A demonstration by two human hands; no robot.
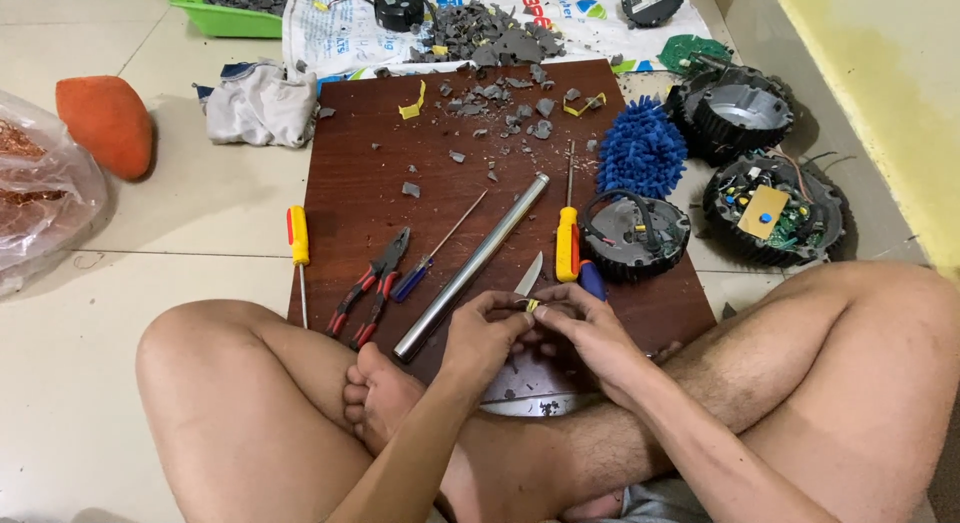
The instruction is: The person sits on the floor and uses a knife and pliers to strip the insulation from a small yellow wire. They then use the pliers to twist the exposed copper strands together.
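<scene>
**Both hands pinched on a small yellow piece above the board**

- Left hand (480, 333): fingers curled in tight, tips pinched on a small yellow piece (531, 305) held over the near edge of the brown wooden board (350, 183).
- Right hand (590, 328): fingers narrow, thumb and forefinger meeting the same yellow piece from the other side. The 2 hands touch at the fingertips.
- A knife blade (529, 274) lies just behind the hands, tip pointing away; whether either hand touches it I cannot tell.
- On the board: steel tube (470, 268) lying diagonally, red-handled pliers (370, 283), a thin blue-handled screwdriver (430, 258), a yellow-handled screwdriver (567, 238), grey broken fragments (500, 93) scattered at the far end.
- A second yellow-handled screwdriver (298, 253) lies on the tiled floor just left of the board.
- Containers: round black housing (635, 238) on the board's right edge, wires inside. 2 more round housings on the floor to the right: far one (735, 108) with a bare grey metal interior, near one (770, 208) with a circuit board and a tan patch.
- Green tray (215, 18) top left holds grey debris. Clear plastic bag (40, 198) at left holds copper wire.
- Blue mop head (642, 148) sits between board and housings.
</scene>
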